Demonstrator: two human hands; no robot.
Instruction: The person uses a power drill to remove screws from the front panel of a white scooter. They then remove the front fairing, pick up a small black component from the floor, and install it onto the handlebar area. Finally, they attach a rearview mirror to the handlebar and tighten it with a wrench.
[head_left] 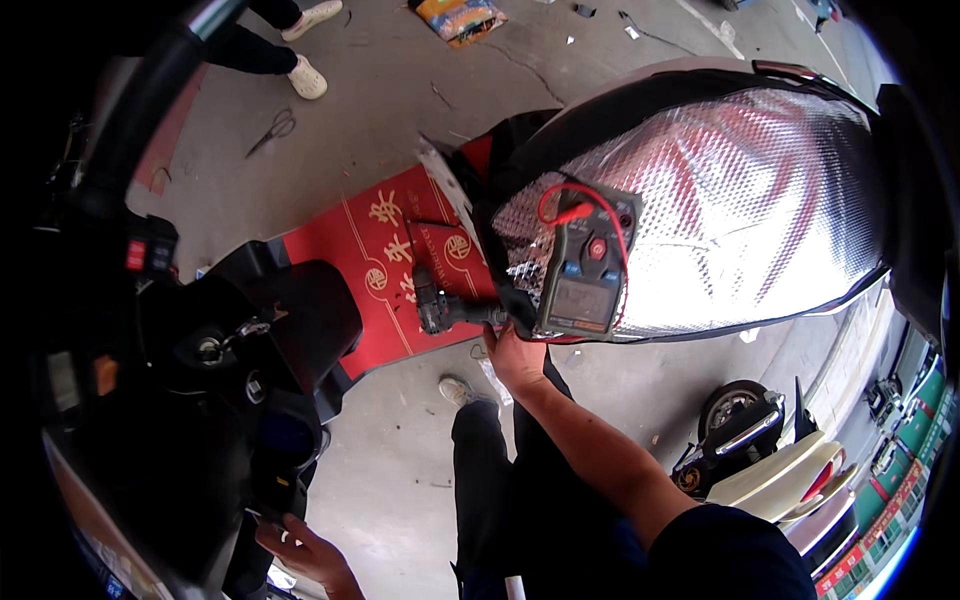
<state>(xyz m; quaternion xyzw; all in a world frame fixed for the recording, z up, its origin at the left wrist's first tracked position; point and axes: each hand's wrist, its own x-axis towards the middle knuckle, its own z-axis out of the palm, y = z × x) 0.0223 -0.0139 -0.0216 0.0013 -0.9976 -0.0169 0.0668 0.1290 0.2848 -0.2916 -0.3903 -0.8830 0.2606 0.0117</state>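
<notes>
You are standing over a scooter [310,310], which is filling most of the view, its silver-covered seat [740,220] lying to the right. Your right hand [518,362] is reaching to the seat's front edge, fingers partly hidden; you are leaving it unclear whether they are gripping anything. Your left hand [308,555] is curling beside the scooter's dark front; its grip is not showing clearly either.

On the seat, a meter [585,280] is resting near your right hand, with a red lead [625,255] looping around it. Its screen is looking too dim to read. A drill [435,308] is lying on the red mat [330,235].

With these tools lying out, the job is seemingly under way rather than finished. No completed part is showing, and what is remaining you cannot tell from here.

Farther out, scissors [272,130] are lying on the floor near another person's shoe [308,78], and a cream scooter [770,480] is standing at the right.
</notes>
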